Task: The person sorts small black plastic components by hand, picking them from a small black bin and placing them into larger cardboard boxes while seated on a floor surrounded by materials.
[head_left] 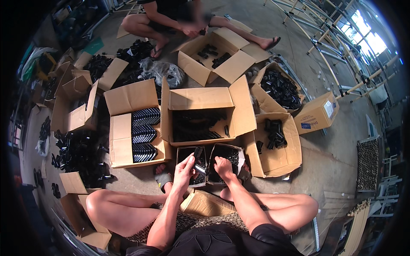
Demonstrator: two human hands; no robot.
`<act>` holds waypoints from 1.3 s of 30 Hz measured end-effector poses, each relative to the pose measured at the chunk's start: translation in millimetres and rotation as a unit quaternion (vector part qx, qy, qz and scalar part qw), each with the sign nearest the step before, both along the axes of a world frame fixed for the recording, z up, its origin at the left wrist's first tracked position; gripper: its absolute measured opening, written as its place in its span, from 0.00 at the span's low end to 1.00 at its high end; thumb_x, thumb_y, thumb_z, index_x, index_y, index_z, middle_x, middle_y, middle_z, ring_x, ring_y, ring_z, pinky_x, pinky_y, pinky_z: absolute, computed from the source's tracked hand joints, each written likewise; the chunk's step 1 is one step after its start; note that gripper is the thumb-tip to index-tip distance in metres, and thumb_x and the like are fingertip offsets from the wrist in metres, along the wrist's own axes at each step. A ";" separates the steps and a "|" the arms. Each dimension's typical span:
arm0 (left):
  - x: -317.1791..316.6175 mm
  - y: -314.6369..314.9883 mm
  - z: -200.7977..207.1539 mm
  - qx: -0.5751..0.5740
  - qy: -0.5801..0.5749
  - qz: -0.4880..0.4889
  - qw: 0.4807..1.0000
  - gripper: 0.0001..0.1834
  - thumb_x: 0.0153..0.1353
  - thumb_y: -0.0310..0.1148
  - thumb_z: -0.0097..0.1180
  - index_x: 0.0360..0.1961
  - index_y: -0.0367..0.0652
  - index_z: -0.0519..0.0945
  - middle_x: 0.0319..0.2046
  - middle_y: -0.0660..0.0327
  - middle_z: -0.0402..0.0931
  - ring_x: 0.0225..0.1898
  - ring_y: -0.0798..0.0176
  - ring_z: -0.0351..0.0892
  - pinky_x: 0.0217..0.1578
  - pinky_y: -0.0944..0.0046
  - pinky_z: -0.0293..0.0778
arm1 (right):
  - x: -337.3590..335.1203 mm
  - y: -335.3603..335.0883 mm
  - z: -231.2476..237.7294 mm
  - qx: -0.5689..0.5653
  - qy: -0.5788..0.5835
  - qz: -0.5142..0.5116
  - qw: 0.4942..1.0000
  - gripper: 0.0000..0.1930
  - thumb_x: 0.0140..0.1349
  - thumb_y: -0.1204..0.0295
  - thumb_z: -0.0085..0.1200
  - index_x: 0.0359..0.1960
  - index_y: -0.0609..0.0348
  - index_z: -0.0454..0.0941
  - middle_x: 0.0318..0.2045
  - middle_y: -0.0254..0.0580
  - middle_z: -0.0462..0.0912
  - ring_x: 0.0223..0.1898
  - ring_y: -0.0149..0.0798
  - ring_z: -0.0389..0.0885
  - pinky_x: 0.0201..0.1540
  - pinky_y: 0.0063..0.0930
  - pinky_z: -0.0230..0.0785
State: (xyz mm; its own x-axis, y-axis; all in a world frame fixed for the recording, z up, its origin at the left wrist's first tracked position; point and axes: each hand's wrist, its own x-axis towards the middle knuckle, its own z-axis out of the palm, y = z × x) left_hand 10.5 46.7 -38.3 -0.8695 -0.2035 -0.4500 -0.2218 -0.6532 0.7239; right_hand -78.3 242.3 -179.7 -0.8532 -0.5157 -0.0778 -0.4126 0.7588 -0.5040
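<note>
My left hand (pixel 185 171) is closed on a black angled metal fitting (pixel 198 152) with a shiny face, above a small carton (pixel 191 184) of dark parts. To its right, my right hand (pixel 224 168) is over a second small carton (pixel 244 160) filled with small dark pieces. Its fingers are pinched together, and whatever they may hold is too small to make out. Just beyond stands a large open carton (pixel 200 99) with black parts inside. Left of that, another carton (pixel 121 138) holds black angled fittings (pixel 145 134) stacked in neat rows.
A carton (pixel 279 164) with a few black fittings stands at right, and a fuller one (pixel 279 89) beyond. Loose fittings (pixel 79 155) are heaped on the floor at left. Across from me, another person (pixel 171 19) sits by an open carton (pixel 192 64). Pipe racks (pixel 324 42) stand far right.
</note>
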 end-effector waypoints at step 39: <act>-3.2 -0.3 19.2 -0.314 0.054 0.029 0.947 0.21 0.71 0.31 0.54 0.63 0.35 0.74 0.41 0.68 0.76 0.33 0.78 0.68 0.32 0.76 0.65 | -26.6 -62.2 197.9 -0.205 -0.255 0.036 0.944 0.13 0.58 0.69 0.61 0.38 0.68 0.84 0.27 0.44 0.86 0.29 0.29 0.82 0.35 0.30 0.74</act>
